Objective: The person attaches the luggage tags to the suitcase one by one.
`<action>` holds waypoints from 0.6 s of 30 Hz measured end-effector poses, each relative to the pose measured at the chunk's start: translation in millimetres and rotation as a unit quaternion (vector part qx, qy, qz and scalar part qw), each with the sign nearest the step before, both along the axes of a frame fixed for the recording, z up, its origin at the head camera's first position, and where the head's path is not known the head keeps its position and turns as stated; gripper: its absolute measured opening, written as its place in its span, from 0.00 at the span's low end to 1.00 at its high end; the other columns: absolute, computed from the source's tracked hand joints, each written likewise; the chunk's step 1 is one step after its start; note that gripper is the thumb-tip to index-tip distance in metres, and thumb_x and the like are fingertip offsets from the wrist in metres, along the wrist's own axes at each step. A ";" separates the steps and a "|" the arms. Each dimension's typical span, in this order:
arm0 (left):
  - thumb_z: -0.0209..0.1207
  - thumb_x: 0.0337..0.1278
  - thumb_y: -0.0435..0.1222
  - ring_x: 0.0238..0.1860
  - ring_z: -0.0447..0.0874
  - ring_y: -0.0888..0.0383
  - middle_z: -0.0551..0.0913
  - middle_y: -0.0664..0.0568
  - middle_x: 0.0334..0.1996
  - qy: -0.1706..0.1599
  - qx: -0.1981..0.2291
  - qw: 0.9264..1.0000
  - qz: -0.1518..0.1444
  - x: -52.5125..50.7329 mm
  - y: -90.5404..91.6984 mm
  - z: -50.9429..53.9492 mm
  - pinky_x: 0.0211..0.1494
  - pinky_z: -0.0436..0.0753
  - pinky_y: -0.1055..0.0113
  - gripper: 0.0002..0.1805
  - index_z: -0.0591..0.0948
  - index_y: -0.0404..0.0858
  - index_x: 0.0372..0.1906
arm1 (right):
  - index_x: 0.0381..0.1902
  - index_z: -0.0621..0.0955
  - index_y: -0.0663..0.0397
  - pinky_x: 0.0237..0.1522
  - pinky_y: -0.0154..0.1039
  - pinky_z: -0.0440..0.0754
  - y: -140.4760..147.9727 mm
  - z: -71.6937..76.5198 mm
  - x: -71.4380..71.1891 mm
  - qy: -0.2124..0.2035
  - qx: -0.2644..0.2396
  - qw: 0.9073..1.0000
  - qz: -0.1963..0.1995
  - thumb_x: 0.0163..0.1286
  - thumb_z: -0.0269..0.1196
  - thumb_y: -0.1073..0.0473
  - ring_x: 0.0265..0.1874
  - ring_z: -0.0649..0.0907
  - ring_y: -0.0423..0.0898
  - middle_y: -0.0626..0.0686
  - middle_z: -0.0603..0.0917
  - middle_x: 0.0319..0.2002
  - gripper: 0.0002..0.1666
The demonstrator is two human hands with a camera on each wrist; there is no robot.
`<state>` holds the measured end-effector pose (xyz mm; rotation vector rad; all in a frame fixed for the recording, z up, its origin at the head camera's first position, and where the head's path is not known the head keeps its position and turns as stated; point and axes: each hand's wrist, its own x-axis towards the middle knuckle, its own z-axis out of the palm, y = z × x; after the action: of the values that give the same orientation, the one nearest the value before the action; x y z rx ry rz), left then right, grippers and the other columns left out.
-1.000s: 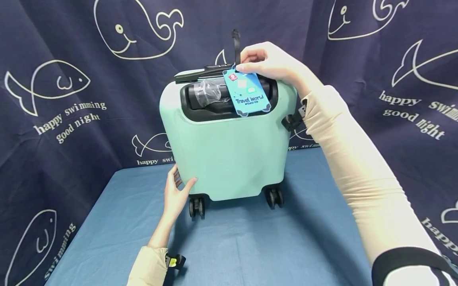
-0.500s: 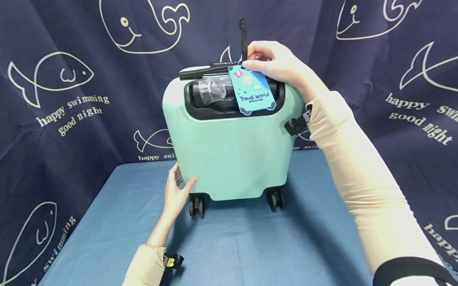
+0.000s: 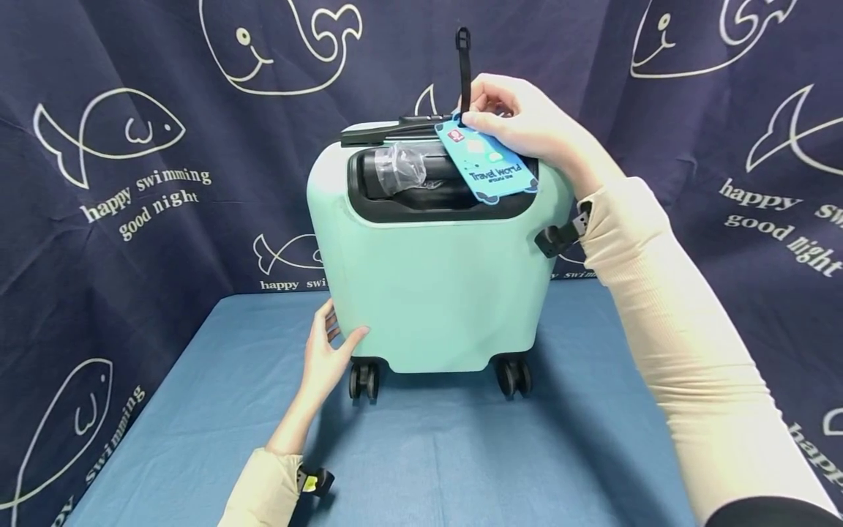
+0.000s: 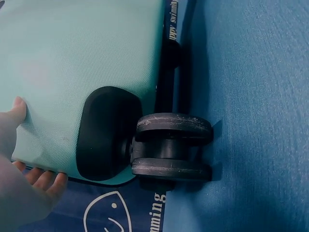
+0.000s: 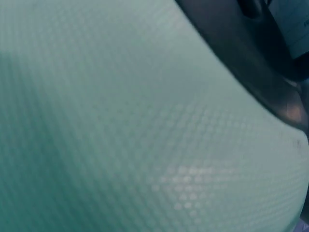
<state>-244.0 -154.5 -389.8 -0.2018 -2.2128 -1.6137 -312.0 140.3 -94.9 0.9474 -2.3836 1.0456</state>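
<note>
A mint-green suitcase [image 3: 435,293] stands upright on black double wheels [image 4: 171,166]. My left hand [image 3: 324,362] grips its lower left edge, thumb on the front face and fingers round the side. At the top, my right hand [image 3: 520,121] pinches a blue luggage tag [image 3: 484,157] printed "Travel World" where its black strap [image 3: 464,66] joins it. The strap's buckled end points upward. Behind the tag lies the suitcase's black handle recess [image 3: 428,208], with clear plastic wrap [image 3: 398,168] on the bar inside. The right wrist view has only the blurred shell, recess edge and tag corner.
The suitcase stands on a blue cloth-covered table [image 3: 421,461]. A dark blue curtain [image 3: 217,197] with white whale and fish drawings hangs behind and at the sides. On the suitcase's top, a flat black handle [image 3: 365,137] sticks out to the left.
The luggage tag has tilted, its lower end swinging to the right under my right hand. The whole scene has shifted slightly rightward in the head view. My left hand keeps its place on the suitcase.
</note>
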 end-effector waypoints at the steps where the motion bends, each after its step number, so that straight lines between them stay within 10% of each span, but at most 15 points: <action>1: 0.67 0.51 0.43 0.63 0.68 0.52 0.67 0.49 0.63 0.000 -0.001 1.000 0.000 0.0 -0.1 0.2 0.65 0.68 0.55 0.41 0.59 0.47 0.69 | 0.28 0.74 0.51 0.35 0.31 0.62 0.1 0.0 -0.3 0.000 0.000 1.000 -0.002 0.66 0.58 0.60 0.29 0.70 0.40 0.44 0.73 0.25 0.06; 18: 0.65 0.52 0.48 0.63 0.68 0.52 0.68 0.50 0.63 0.005 -0.015 1.000 -0.003 1.3 -0.7 -1.0 0.65 0.68 0.55 0.41 0.59 0.48 0.69 | 0.35 0.77 0.50 0.35 0.30 0.66 2.0 -3.4 3.3 -0.043 -0.036 0.998 0.034 0.68 0.57 0.59 0.29 0.74 0.40 0.42 0.79 0.26 0.02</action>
<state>-242.8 -155.2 -390.9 -0.2246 -2.2332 -1.5796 -308.7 142.3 -98.2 0.9834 -2.3789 1.2117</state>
